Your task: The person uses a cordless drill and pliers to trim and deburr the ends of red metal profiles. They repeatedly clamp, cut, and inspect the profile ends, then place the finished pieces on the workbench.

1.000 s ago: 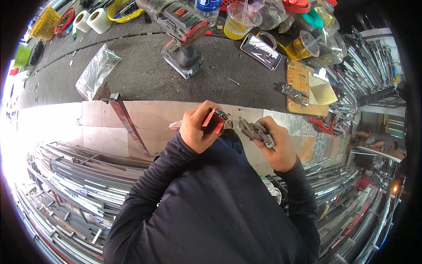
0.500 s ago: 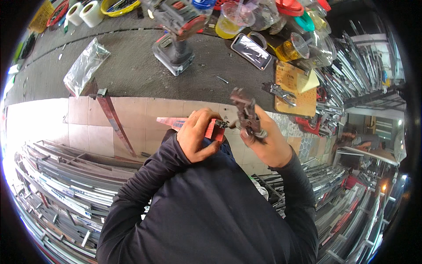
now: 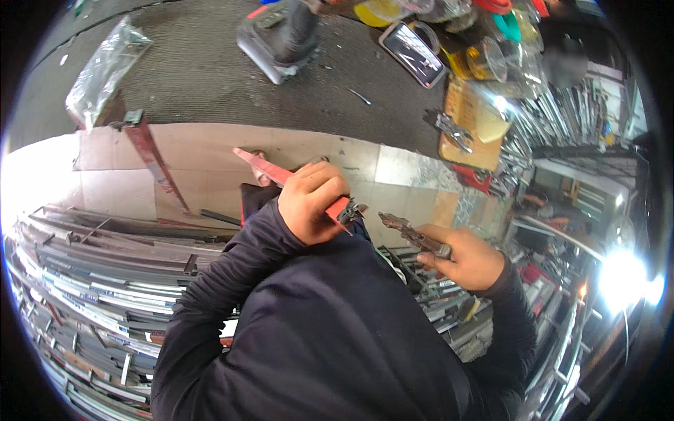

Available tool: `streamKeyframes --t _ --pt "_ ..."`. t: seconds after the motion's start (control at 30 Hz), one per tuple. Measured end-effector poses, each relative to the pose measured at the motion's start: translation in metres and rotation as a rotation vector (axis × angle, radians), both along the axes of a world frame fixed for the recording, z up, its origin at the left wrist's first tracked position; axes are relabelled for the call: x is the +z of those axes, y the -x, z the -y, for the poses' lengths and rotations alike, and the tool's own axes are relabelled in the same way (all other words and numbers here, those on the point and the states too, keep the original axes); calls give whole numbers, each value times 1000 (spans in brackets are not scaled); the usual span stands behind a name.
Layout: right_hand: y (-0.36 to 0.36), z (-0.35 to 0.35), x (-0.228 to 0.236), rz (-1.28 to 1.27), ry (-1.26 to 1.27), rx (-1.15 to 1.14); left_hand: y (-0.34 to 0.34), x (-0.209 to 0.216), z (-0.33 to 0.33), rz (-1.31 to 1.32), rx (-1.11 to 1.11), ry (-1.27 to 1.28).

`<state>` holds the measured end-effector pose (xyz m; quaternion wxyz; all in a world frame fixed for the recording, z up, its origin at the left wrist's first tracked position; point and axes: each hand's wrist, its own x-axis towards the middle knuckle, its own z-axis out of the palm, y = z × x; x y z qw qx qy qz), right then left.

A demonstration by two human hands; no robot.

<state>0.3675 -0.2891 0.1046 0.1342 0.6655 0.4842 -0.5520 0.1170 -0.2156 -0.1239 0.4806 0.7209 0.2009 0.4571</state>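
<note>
My left hand [image 3: 309, 202] is closed around a long red metal bar [image 3: 265, 167] held slantwise in front of my body. A dark metal fitting [image 3: 349, 212] sits at the bar's near end, just past my fingers. To the right, my right hand [image 3: 469, 257] grips a worn, brownish metal tool shaped like pliers [image 3: 415, 238]. Its jaw end points left toward the fitting, with a gap between them. My palm and fingers hide the tool's handles.
On the dark ribbed bench [image 3: 210, 84] are a cordless drill [image 3: 274, 45], a phone [image 3: 413, 55], pliers [image 3: 455, 132] and a plastic bag [image 3: 109, 70]. Another red bar [image 3: 156, 161] slopes down from the bench edge. Racked metal profiles [image 3: 105, 288] stand on the left, more on the right.
My right hand has moved right and down with the tool, away from the bar, and the tool now lies flatter. The bar in my left hand has tilted. The view has shifted downward.
</note>
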Motion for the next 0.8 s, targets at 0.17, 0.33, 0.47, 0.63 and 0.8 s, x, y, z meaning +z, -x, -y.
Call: streamKeyframes --t 0.17,0.33,0.47,0.63,0.8 --pt "-15 5 18 123 151 135 -25 -4 16 -61 -123 69" --pt "-38 26 5 73 207 147 -56 -11 37 -45 -91 40" --pt "-64 43 -14 4 287 72 -74 -12 54 -102 -126 32" --pt "-111 77 -35 -39 249 103 -109 -15 91 -188 -118 19" --pt "-185 123 -67 -142 257 96 -165 -30 143 -310 -8 -15"
